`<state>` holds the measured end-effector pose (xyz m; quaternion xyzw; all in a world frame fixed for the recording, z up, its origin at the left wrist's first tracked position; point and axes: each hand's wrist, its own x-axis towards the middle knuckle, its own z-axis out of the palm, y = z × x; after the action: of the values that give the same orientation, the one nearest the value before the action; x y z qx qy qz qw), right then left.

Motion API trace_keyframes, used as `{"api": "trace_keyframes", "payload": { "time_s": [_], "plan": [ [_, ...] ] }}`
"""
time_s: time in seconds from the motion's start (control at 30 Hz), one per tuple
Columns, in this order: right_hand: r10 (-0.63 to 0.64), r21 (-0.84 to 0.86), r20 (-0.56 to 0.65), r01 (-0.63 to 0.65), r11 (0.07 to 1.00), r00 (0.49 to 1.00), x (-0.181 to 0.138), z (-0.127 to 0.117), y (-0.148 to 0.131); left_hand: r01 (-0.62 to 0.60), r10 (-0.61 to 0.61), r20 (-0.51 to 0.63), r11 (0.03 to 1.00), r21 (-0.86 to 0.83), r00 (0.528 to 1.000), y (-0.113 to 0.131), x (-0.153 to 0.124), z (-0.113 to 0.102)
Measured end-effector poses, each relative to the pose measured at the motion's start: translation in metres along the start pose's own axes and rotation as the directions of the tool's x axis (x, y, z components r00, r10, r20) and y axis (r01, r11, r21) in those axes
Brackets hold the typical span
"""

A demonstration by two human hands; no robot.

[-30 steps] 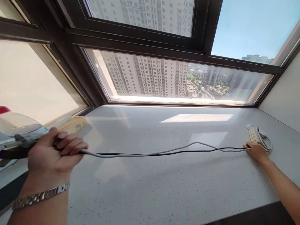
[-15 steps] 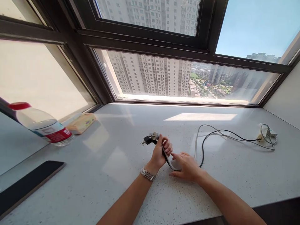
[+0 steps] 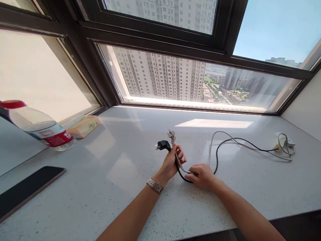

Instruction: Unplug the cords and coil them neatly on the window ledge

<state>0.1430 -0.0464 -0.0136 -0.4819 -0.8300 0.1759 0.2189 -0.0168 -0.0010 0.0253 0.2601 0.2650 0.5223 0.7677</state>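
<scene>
A: Grip first. What's the left hand (image 3: 171,163) doing?

B: Fingers curled tight round two cables, one black (image 3: 216,157), one grey-white (image 3: 210,147). Both plug ends stick up out of the fist: black plug (image 3: 162,145) pointing left, grey plug (image 3: 172,135) just above and behind it. There's a metal watch (image 3: 154,185) on that wrist.

A: Right hand (image 3: 203,176)?

B: Just beside the left, low over the countertop (image 3: 125,187). Fingers pinched shut on the same two cables, right where they bend into a short loop between the hands. The loop's bottom looks to touch the counter, can't be sure.

A: Hands touching each other?

B: Very close, fingertips near. Can't tell if they make contact.

A: Where do the cables go from there?

B: Past the right hand they rise in a loose arc, then trail along the counter to the far right. They end at a white power strip (image 3: 284,140) near the right wall, with more grey cable coiled around it. Whether they're plugged in there is too small to tell.

A: Rest of the scene, quick.

B: Speckled pale stone counter under a dark-framed window (image 3: 175,50), with high-rise blocks outside. Far left: a clear water bottle (image 3: 37,125) with red cap and red label, leaning in the wide-angle view. Just right of it, a yellowish tissue pack (image 3: 84,126). Nearer the front left, a dark phone (image 3: 27,190) lies flat. All three are well apart from the hands.

A: Sun patch?

B: Bright rectangle on the counter behind the cables, below the window.
</scene>
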Motion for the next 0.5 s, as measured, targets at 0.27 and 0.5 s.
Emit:
{"api": "trace_keyframes", "payload": {
  "time_s": [0.27,0.5],
  "plan": [
    [0.162,-0.161,0.084,-0.148,0.976,0.983,0.002,-0.017,0.000,-0.224,0.201,-0.207,0.970,-0.098,0.958,0.057,0.006,-0.021],
    [0.460,-0.079,-0.080,-0.465,0.882,0.884,-0.014,-0.076,0.092,-0.660,0.698,-0.447,0.701,0.270,0.559,0.107,-0.007,-0.052]
  ]
}}
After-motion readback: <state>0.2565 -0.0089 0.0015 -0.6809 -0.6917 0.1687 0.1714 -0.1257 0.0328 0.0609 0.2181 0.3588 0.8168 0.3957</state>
